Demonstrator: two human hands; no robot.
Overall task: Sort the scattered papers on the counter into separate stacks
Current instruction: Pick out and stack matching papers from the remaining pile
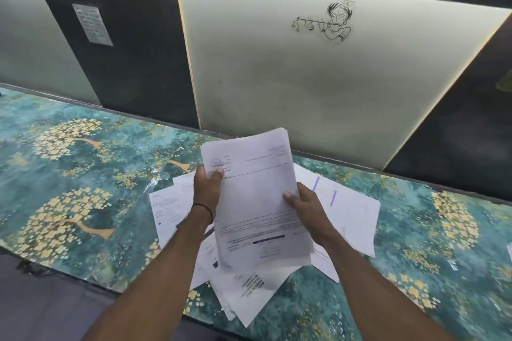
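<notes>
Both hands grasping one bundle of papers [257, 188], held up over the table [69, 174]. Left hand [206, 188] is at its upper left edge, right hand [304, 205] at the right edge, thumbs on top. Loose papers [354, 219] lie fanned on the table right beneath.

Risk: bundle edges are uneven, so a loosened pinch could drop sheets back into the pile and remix them.

Fingers hidden behind the sheets. Print too blurred to read. No sorted stacks visible.

Left hand [207, 188] and right hand [306, 203] grip, thumbs uppermost, arms extended
</notes>
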